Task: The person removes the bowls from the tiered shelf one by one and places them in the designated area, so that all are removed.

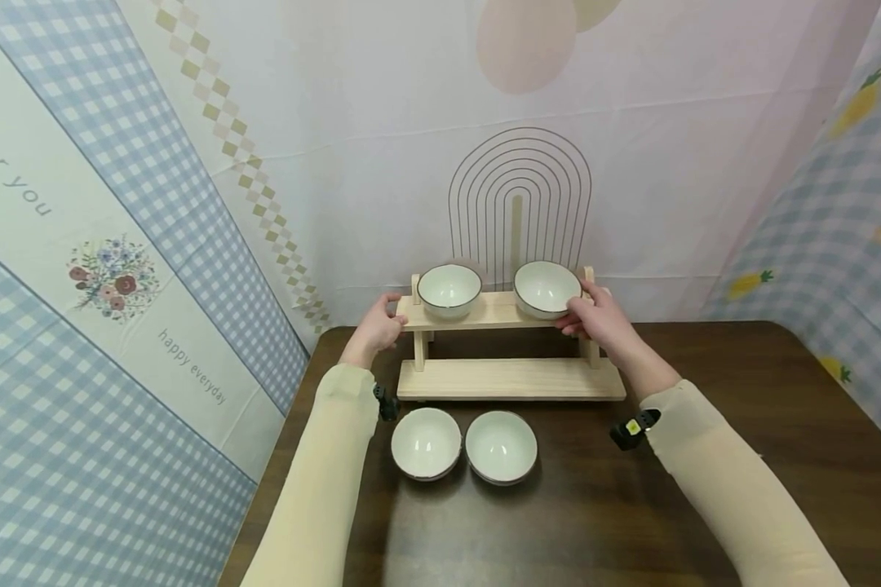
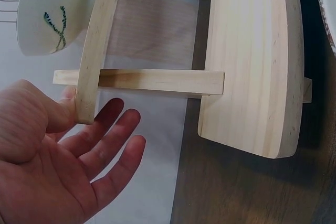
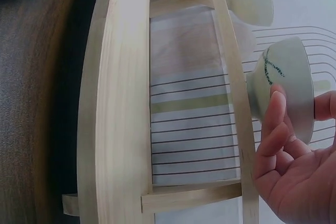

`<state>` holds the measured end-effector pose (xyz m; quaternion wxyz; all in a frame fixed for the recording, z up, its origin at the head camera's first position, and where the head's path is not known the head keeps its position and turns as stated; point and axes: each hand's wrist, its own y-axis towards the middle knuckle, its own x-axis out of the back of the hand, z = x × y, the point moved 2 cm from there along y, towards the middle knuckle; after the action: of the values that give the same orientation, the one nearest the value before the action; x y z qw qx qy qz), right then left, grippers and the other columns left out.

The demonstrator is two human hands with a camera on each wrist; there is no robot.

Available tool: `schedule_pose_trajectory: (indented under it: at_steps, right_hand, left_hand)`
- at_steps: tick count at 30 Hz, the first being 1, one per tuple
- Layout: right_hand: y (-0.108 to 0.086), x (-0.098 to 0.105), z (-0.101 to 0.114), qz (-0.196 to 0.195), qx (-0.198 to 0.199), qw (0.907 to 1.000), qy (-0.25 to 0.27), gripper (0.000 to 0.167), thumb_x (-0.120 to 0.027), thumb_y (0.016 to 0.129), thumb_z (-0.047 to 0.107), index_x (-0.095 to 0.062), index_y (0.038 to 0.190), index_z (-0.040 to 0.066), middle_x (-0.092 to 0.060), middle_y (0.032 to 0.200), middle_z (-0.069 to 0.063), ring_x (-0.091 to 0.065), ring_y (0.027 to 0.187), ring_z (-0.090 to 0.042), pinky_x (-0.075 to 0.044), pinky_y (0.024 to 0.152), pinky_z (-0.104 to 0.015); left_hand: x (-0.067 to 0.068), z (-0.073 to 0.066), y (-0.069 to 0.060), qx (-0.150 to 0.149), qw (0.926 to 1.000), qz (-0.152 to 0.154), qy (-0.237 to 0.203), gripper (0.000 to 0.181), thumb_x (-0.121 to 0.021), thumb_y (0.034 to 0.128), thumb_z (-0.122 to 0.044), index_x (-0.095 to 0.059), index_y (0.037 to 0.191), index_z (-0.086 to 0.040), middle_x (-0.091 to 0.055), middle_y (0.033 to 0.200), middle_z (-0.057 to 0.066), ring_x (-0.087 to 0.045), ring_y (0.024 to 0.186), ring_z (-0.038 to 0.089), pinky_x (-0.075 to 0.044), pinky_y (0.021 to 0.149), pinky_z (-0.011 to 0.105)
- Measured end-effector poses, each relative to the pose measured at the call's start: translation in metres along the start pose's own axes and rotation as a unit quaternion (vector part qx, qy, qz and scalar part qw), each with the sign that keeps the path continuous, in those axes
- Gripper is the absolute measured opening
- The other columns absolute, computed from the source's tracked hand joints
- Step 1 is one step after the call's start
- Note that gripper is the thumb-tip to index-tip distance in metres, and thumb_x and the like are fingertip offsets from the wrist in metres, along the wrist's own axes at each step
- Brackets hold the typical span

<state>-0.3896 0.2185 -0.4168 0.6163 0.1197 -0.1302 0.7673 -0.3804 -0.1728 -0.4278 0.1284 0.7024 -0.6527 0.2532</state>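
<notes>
A two-tier wooden rack [image 1: 510,380] stands at the back of the table. My left hand [image 1: 378,328] grips the left end of its upper board [image 2: 90,95]; in the left wrist view the other fingers spread loosely beneath. On the right of that board is a white bowl [image 1: 546,287] with a dark rim. My right hand [image 1: 600,318] holds this bowl by its right side, with thumb and fingers on its outer wall [image 3: 291,66]. A matching bowl [image 1: 449,289] sits on the left of the same board, apart from both hands.
On the dark wooden table [image 1: 470,538], in front of the rack, two more bowls stand side by side, a left one [image 1: 426,444] and a right one [image 1: 501,447]. Each appears to be stacked on another. A printed cloth [image 1: 382,163] hangs behind the rack.
</notes>
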Motion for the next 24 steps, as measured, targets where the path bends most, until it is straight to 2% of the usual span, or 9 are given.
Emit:
schedule_pose_trajectory:
  at_steps: [6, 9, 12, 17, 19, 24]
  right_hand:
    - [-0.006, -0.005, -0.006, -0.003, 0.005, 0.9999, 0.010, 0.075, -0.043, 0.105, 0.021, -0.012, 0.172, 0.007, -0.079, 0.094, -0.004, -0.072, 0.080, -0.012, -0.045, 0.068, -0.030]
    - [-0.008, -0.009, -0.010, -0.005, 0.009, 0.9997, 0.022, 0.074, -0.042, 0.106, 0.020, -0.013, 0.172, 0.007, -0.079, 0.095, -0.003, -0.072, 0.080, -0.011, -0.045, 0.069, -0.031]
    - [-0.009, -0.013, -0.016, -0.010, 0.012, 0.9992, 0.038, 0.073, -0.043, 0.106, 0.018, -0.013, 0.172, 0.009, -0.079, 0.095, -0.003, -0.072, 0.079, -0.010, -0.045, 0.071, -0.032]
    - [-0.017, -0.021, -0.023, -0.021, 0.016, 0.9980, 0.057, 0.072, -0.043, 0.105, 0.016, -0.017, 0.172, 0.011, -0.079, 0.096, -0.005, -0.074, 0.084, -0.015, -0.047, 0.070, -0.028]
    - [-0.021, -0.026, -0.027, -0.020, 0.017, 0.9974, 0.067, 0.071, -0.042, 0.105, 0.014, -0.019, 0.172, 0.010, -0.079, 0.097, -0.006, -0.075, 0.085, -0.017, -0.048, 0.070, -0.027]
    - [-0.029, -0.036, -0.039, -0.015, 0.017, 0.9953, 0.094, 0.069, -0.042, 0.105, 0.012, -0.021, 0.171, 0.010, -0.079, 0.098, -0.007, -0.074, 0.083, -0.015, -0.052, 0.069, -0.026]
  left_hand:
    - [0.003, 0.002, 0.000, -0.004, 0.9999, 0.001, 0.011, 0.055, -0.053, 0.1122, -0.010, -0.036, 0.165, -0.015, -0.059, 0.139, 0.022, -0.066, 0.105, 0.035, -0.056, 0.087, 0.052]
    - [0.006, 0.004, 0.000, -0.005, 0.9999, 0.000, 0.014, 0.055, -0.053, 0.1123, -0.010, -0.036, 0.164, -0.016, -0.060, 0.138, 0.022, -0.066, 0.103, 0.033, -0.056, 0.084, 0.050]
    - [0.008, 0.007, 0.000, -0.005, 0.9999, 0.000, 0.015, 0.055, -0.052, 0.1124, -0.010, -0.036, 0.164, -0.017, -0.059, 0.140, 0.022, -0.067, 0.108, 0.037, -0.056, 0.083, 0.048]
    - [0.011, 0.010, -0.001, -0.005, 0.9999, 0.006, 0.011, 0.056, -0.052, 0.1126, -0.010, -0.035, 0.165, -0.016, -0.057, 0.143, 0.025, -0.062, 0.123, 0.046, -0.055, 0.092, 0.056]
    - [0.013, 0.012, -0.001, -0.006, 0.9999, 0.006, 0.012, 0.056, -0.052, 0.1122, -0.010, -0.035, 0.165, -0.016, -0.055, 0.144, 0.025, -0.062, 0.123, 0.047, -0.054, 0.094, 0.058]
    - [0.018, 0.018, -0.002, -0.013, 0.9997, 0.007, 0.020, 0.056, -0.054, 0.1114, -0.009, -0.035, 0.164, -0.014, -0.053, 0.146, 0.026, -0.061, 0.123, 0.047, -0.054, 0.087, 0.050]
